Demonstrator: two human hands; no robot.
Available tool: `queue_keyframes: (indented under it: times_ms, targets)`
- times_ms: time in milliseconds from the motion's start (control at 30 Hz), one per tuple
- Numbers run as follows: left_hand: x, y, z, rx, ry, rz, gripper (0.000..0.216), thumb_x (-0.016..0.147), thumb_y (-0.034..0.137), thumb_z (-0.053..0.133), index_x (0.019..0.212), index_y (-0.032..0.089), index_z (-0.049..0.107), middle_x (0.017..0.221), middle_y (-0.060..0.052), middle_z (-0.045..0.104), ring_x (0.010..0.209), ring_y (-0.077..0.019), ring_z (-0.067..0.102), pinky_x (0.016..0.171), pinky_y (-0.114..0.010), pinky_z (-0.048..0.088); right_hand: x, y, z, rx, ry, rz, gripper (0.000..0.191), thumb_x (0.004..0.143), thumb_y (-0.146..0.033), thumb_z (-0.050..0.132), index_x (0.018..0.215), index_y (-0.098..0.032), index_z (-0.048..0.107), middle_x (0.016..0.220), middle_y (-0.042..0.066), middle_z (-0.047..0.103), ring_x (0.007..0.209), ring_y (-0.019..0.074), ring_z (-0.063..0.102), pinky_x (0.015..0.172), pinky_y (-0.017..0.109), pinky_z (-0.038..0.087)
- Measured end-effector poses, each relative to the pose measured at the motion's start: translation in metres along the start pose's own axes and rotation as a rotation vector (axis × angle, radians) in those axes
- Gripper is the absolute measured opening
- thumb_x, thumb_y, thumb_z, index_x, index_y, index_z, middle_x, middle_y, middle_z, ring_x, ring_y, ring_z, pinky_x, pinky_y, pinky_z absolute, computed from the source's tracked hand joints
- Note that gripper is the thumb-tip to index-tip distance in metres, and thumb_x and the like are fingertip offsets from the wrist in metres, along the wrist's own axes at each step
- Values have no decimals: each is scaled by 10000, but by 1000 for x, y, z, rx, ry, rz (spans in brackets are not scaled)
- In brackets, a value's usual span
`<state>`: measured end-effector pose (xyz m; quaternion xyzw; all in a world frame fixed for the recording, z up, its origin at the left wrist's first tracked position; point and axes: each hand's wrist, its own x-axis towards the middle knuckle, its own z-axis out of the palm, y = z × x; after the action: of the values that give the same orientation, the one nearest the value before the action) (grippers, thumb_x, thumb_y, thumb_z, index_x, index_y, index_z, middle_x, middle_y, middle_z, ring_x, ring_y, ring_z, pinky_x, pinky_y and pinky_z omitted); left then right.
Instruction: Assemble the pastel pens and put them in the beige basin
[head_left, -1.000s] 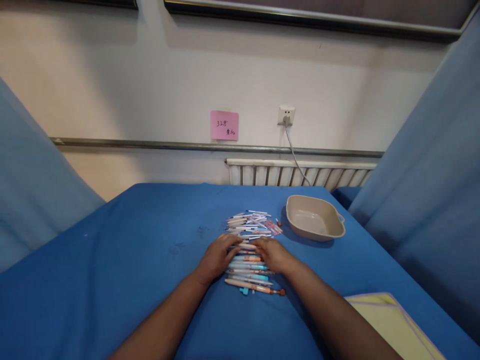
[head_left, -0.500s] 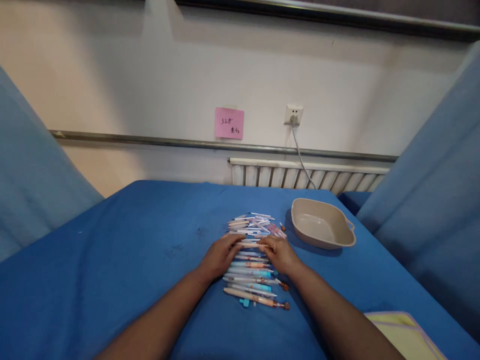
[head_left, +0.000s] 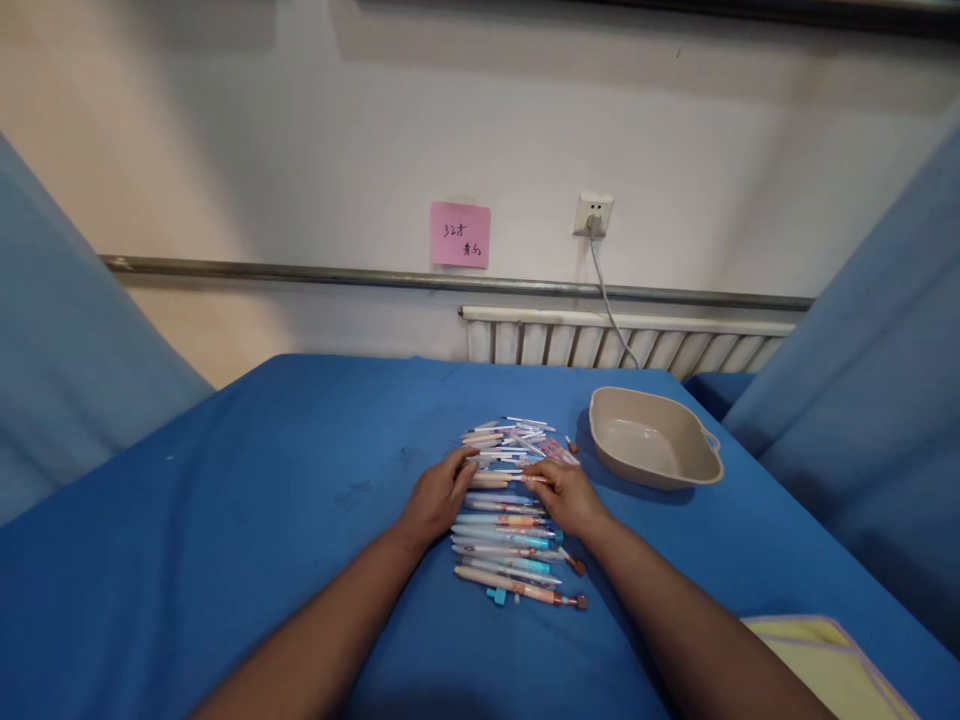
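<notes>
A heap of several pens [head_left: 510, 520] lies in a rough row on the blue table [head_left: 262, 500], pastel barrels pointing left to right. My left hand [head_left: 439, 497] rests at the left ends of the pens, fingers curled toward the pile. My right hand [head_left: 568, 497] sits at the right ends, its fingertips pinched on one pen. That pen [head_left: 504, 479] spans between both hands just above the pile. More thin white pens lie beyond my fingers.
A beige empty dish [head_left: 651, 447] with small handles stands right of the pens. A yellow cloth [head_left: 832, 665] lies at the near right corner. Blue curtains hang on both sides. Behind are a radiator [head_left: 622, 345], a wall socket with cable and a pink note [head_left: 460, 234].
Both hands have slid a little farther up the pile, away from me, and now pinch one pen between them. The camera has tilted slightly down and left.
</notes>
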<state>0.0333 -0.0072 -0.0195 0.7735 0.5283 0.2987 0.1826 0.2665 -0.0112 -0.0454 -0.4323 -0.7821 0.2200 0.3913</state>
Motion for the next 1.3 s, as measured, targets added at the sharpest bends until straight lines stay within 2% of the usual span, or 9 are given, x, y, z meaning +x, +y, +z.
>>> queue_keyframes:
  times_ms: [167, 333, 533, 667, 867, 1000, 1067, 1133, 1300]
  targets:
    - [3, -4, 0, -27, 31, -4, 332, 889, 345, 430, 1144, 176, 560, 868, -32, 689, 797, -186, 642, 740, -294, 489, 1, 1, -2, -48, -6, 53, 171, 859, -242, 524, 935, -202, 672, 901, 43, 694, 844, 179, 619, 760, 291, 451]
    - [1, -5, -2, -55, -58, 98, 317, 854, 359, 513, 1105, 189, 604, 983, -50, 696, 883, -197, 643, 798, -307, 496, 1, 3, -3, -58, -3, 84, 183, 870, -245, 507, 969, -206, 656, 898, 40, 689, 848, 179, 616, 754, 291, 446]
    - [5, -18, -11, 64, 90, 47, 300, 884, 352, 456, 1040, 172, 639, 1014, -73, 693, 915, -214, 640, 823, -335, 494, 2, 14, -15, -143, -1, 127, 161, 874, -257, 512, 922, -195, 652, 910, 45, 671, 857, 178, 605, 786, 297, 435]
    - [7, -22, -9, 73, 77, 58, 293, 886, 328, 453, 1057, 172, 633, 1020, -71, 690, 929, -215, 631, 835, -344, 489, 3, 14, -15, -123, -2, 90, 146, 864, -238, 532, 931, -190, 652, 919, 45, 669, 876, 177, 598, 798, 298, 432]
    - [4, -1, -4, 75, 40, 211, 282, 868, 302, 524, 1122, 208, 604, 1129, -67, 648, 1084, -233, 537, 963, -404, 397, 4, -1, -6, -94, -40, 12, 136, 862, -211, 548, 950, -199, 651, 953, 51, 677, 905, 178, 598, 812, 300, 437]
    - [2, 13, -3, 58, -87, 320, 214, 881, 307, 518, 1031, 216, 640, 1009, -51, 673, 990, -208, 560, 901, -353, 427, 4, -15, -2, -105, -98, -92, 153, 883, -223, 521, 970, -223, 647, 937, 34, 666, 908, 167, 589, 823, 289, 433]
    - [2, 13, -2, 82, -115, 298, 194, 891, 293, 494, 951, 216, 662, 911, -41, 680, 915, -199, 573, 840, -329, 443, 4, -16, -3, -117, -122, -99, 166, 890, -226, 507, 985, -227, 644, 935, 33, 664, 903, 165, 590, 818, 288, 433]
    - [3, 8, -3, 115, -81, 242, 196, 891, 282, 482, 909, 217, 666, 871, -36, 679, 884, -198, 576, 803, -318, 447, 4, -11, -7, -142, -105, -54, 172, 890, -221, 507, 996, -219, 642, 958, 46, 667, 921, 174, 590, 837, 304, 428]
    - [7, -7, -6, 163, 0, 149, 201, 876, 291, 490, 954, 205, 654, 913, -52, 681, 900, -215, 582, 804, -340, 448, 5, -1, -19, -295, -17, 88, 187, 873, -230, 535, 1030, -219, 634, 1060, 65, 642, 1058, 210, 539, 975, 391, 340]
